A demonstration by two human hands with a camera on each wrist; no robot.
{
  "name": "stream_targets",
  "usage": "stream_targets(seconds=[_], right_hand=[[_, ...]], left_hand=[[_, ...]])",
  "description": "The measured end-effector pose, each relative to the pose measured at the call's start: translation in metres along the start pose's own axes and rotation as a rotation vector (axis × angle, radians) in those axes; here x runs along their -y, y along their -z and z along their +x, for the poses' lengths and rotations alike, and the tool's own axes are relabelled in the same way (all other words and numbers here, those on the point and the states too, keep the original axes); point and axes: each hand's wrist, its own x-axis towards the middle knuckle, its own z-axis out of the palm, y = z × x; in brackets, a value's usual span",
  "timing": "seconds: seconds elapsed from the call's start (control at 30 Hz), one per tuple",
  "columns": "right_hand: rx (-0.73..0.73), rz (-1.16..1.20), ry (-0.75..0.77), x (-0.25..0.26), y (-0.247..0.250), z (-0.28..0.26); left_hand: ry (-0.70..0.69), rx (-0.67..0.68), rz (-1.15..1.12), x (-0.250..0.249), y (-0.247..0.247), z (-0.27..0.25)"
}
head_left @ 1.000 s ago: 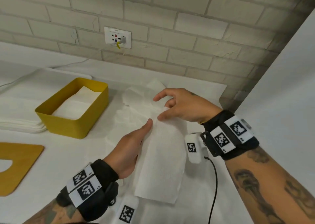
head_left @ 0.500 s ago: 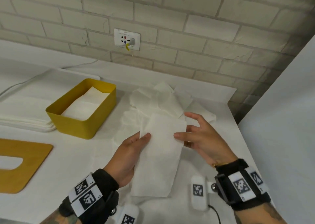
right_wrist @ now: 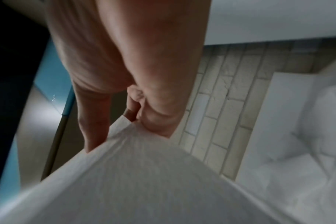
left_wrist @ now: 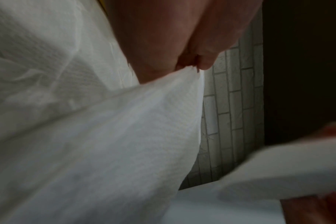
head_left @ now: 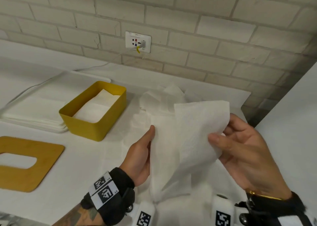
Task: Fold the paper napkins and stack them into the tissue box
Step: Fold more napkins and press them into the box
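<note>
Two hands hold one napkin (head_left: 187, 140) in the air above the table (head_left: 68, 165), right of the yellow box (head_left: 85, 127). The left hand (head_left: 139, 158) pinches its left edge between thumb and fingers; the right hand (head_left: 243, 150) pinches the right flap, thumb on top. That flap is lifted and bowed, so the fold looks half-made. The paper is thin and limp: I judge a hard pull between the two pinches could tear it, and uneven edges would leave a crooked fold. The loose pile (head_left: 164, 98) behind could snag. The box already holds folded napkins (head_left: 96, 109).
</note>
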Motion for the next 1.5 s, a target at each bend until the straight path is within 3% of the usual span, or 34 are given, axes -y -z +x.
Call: stream_targets(seconds=[0.3, 0.6, 0.7, 0.93, 1.13, 1.3, 1.5], right_hand=[[-0.259, -0.273, -0.177, -0.062, -0.008, 0.027], [-0.307, -0.301, -0.191, -0.079, -0.018, 0.030], [-0.243, -0.320, -0.259, -0.091, -0.020, 0.019], [0.109, -0.544, -0.584, -0.093, 0.018, -0.021], [-0.151, -1.014, -0.559, -0.063, 0.099, 0.010], [-0.059, -1.092, -0.529, -0.069, 0.094, 0.040], [0.041, -1.283, -0.636, -0.101, 0.080, 0.053]], left_hand=[[-0.021, 0.069, 0.020, 0.004, -0.008, -0.001], [-0.045, 0.050, 0.093, 0.007, -0.001, 0.003], [-0.064, -0.008, 0.106, 0.005, 0.005, 0.006], [-0.216, -0.156, 0.052, -0.018, 0.037, 0.012], [-0.264, -0.240, 0.001, -0.029, 0.068, 0.006], [-0.235, -0.268, 0.013, -0.026, 0.072, 0.002], [-0.235, -0.299, 0.009, -0.025, 0.071, -0.009]])
